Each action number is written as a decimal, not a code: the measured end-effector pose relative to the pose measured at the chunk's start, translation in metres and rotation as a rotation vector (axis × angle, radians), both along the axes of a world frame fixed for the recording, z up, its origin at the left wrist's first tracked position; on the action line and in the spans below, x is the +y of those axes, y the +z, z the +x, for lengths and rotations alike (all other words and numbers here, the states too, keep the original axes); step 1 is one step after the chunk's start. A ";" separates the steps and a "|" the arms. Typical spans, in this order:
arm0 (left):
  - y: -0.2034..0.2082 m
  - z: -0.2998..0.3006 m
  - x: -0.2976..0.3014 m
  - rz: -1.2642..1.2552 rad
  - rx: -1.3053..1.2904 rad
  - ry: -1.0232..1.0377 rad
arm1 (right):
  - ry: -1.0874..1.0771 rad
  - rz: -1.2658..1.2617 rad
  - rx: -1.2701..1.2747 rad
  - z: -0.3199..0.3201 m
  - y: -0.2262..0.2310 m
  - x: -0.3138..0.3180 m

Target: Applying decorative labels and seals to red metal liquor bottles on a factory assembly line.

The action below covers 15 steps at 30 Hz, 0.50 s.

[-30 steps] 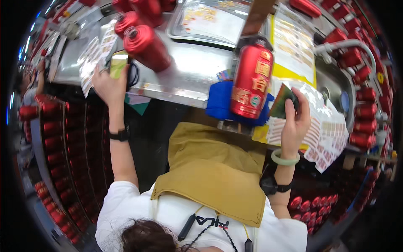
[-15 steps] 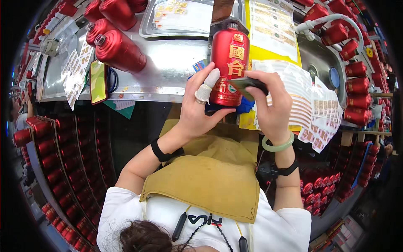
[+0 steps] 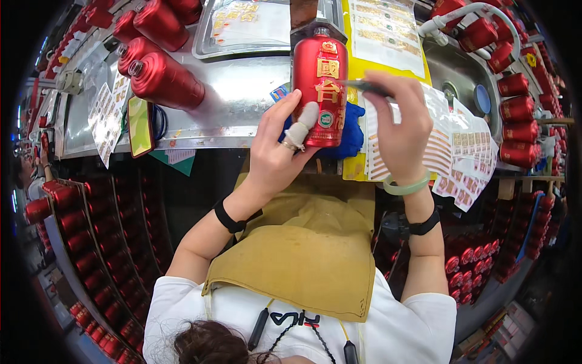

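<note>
A red bottle (image 3: pixel 303 67) with raised gold characters and a small round green-and-white label faces me, its neck pointing away. Around its lower left side my left hand (image 3: pixel 276 142) is wrapped, white covering on one finger, thumb near the base. My right hand (image 3: pixel 403 118) pinches a dark, thin, flat scraper (image 3: pixel 368 88), whose tip is at the bottle's right edge beside the gold characters; motion blurs it a little, so contact is unclear. A bunched blue cloth (image 3: pixel 351 136) lies under and beside the bottle.
Sticker sheets (image 3: pixel 464 151) fan out at the right over a yellow sheet (image 3: pixel 354 170), beside a sink (image 3: pixel 451 67) with a white faucet. More red bottles (image 3: pixel 167 82) stand back left, near a metal tray (image 3: pixel 203 39) and a yellow-green phone-like object (image 3: pixel 140 127). Bottle racks flank me below.
The scraper has moved from the bottle's lower front up to its right edge, turning edge-on. My left hand's fingers shift lower on the bottle, and the bottle has turned slightly, showing the round label fully.
</note>
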<state>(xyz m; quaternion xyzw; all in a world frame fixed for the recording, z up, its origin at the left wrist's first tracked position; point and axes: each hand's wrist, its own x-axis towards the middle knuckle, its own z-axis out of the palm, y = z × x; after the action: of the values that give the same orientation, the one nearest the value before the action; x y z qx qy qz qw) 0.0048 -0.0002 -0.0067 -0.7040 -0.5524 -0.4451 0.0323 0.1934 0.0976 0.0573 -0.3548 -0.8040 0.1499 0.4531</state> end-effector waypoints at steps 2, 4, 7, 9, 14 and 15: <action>-0.002 0.000 0.000 -0.023 -0.141 -0.010 | 0.238 0.257 -0.158 0.006 -0.010 -0.011; 0.002 0.004 0.008 -0.043 -0.193 0.015 | 0.404 0.168 -0.174 0.003 -0.008 -0.030; -0.003 0.000 0.010 -0.090 -0.211 0.039 | 0.249 -0.023 -0.100 -0.007 -0.009 -0.014; -0.005 -0.005 0.010 -0.152 -0.281 -0.009 | 0.032 0.159 -0.118 -0.002 -0.011 0.018; -0.005 -0.019 0.001 -0.249 -0.382 -0.016 | 0.484 0.187 -0.213 -0.017 -0.001 -0.024; -0.007 -0.018 -0.004 -0.310 -0.532 -0.026 | 0.419 0.130 -0.197 -0.021 -0.001 -0.021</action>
<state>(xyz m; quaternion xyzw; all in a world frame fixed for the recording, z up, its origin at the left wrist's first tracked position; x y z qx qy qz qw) -0.0137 -0.0040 -0.0137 -0.5664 -0.5936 -0.5247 -0.2271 0.1725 0.0764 0.0568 -0.1633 -0.9083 0.1532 0.3533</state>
